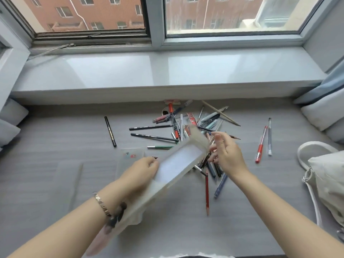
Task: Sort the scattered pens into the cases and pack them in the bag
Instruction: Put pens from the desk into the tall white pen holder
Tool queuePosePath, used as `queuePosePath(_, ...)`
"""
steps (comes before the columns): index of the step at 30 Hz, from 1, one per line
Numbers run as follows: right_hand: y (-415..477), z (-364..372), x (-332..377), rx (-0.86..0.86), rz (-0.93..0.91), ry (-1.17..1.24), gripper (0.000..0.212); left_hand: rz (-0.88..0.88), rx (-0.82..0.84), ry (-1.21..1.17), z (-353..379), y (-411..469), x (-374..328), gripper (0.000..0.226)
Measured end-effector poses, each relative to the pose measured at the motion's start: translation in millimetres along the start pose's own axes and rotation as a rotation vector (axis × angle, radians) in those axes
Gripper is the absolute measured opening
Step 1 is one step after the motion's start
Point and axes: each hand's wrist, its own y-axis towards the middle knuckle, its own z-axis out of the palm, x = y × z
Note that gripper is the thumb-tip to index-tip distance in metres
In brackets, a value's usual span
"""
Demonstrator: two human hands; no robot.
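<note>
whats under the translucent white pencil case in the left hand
The translucent white pencil case, held tilted by the left hand, covers part of the scattered pen pile. Pen ends stick out beside the right hand. What lies directly beneath, and the case's contents, are hidden.

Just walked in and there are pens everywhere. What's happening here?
A person is sorting pens. Their left hand holds a translucent pencil case tilted up, while the right hand grips a pencil over the pile of pens. Most pens lie loose on the grey surface, and the white bag sits at the right.
</note>
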Motion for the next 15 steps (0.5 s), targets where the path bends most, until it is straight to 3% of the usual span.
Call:
queuePosePath(2,6.1,0.3,-18.5,0.012,-0.027,-0.229,0.026,-0.074,-0.083,-0.092,-1.1,10.4,-0.5,0.035)
queuePosePath(6,13.4,0.3,-51.2,0.211,-0.206,-0.741,0.037,-0.165,-0.237,-0.185,-10.0,26.4,7.3,0.039)
queuePosePath(10,33.2,0.2,-54.0,0.258,-0.544,-0.989,0.043,-0.169,-0.275,-0.196,-10.7,29.5,10.2,0.041)
queuePosePath(15,51.0,-3.8,-60.5,0.344,-0.827,-1.071,0.024,-0.191,-0.258,-0.197,-11.6,34.7,8.2,0.040)
